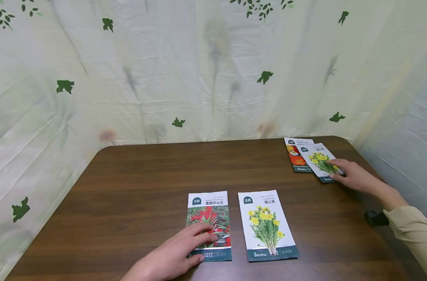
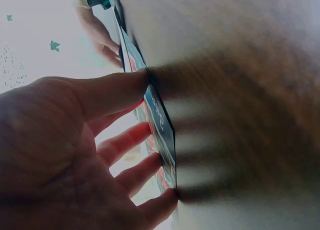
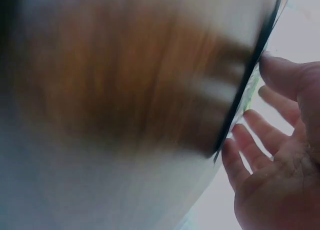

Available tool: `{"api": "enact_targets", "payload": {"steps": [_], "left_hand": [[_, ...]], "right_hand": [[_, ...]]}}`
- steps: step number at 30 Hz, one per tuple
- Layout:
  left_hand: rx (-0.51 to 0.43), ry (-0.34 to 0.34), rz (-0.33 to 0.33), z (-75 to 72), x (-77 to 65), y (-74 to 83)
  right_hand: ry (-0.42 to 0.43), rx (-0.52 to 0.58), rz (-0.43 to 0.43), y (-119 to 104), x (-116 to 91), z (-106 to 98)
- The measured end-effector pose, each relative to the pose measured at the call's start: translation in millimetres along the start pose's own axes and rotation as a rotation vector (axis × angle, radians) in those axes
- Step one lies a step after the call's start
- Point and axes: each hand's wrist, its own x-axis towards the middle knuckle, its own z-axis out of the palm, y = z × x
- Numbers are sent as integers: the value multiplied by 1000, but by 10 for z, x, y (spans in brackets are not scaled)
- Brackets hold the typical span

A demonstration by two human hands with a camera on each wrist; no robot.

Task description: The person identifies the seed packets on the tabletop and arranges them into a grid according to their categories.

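Four flat seed packets lie on the brown table. My left hand (image 1: 174, 249) rests its spread fingertips on a packet with red flowers (image 1: 220, 224), front centre; in the left wrist view the thumb is at the edge of that packet (image 2: 161, 117). Just right of it lies a packet with yellow flowers (image 1: 264, 230). At the back right, my right hand (image 1: 355, 175) touches a second yellow-flower packet (image 1: 313, 154) with relaxed fingers. This packet overlaps an orange-flower packet (image 1: 297, 158). In the right wrist view, thumb and fingertips of the hand (image 3: 280, 135) are spread along the packet's edge.
The wooden table (image 1: 129, 187) has rounded back corners. A pale curtain (image 1: 199, 70) with green leaf shapes hangs behind it and along both sides. A dark band (image 1: 376, 218) is on the right wrist, by a beige sleeve (image 1: 413, 230).
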Motion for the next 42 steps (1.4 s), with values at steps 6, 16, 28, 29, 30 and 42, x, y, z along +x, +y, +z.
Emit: {"api": "enact_targets", "payload": {"steps": [6,16,28,29,30,42], "left_hand": [[3,2,3,1,-3,1],[5,0,1,-3,6,0],[-13,-27,-38,-10,10,-3],[-14,-28,-40,-9,9,-3],[-14,-29,-40,-8,9,-4],[-9,-28,-37,-9,12,2]], "right_hand": [[-7,-16,-5,-91,-60,34],[-2,-8,-18,-286,-145,93],[6,-11,-31,-439,-180,150],[8,-12,-33,-450,-182,154],[10,-12,-35,-459,-183,158],[0,-11,-14,-608,-170,195]]}}
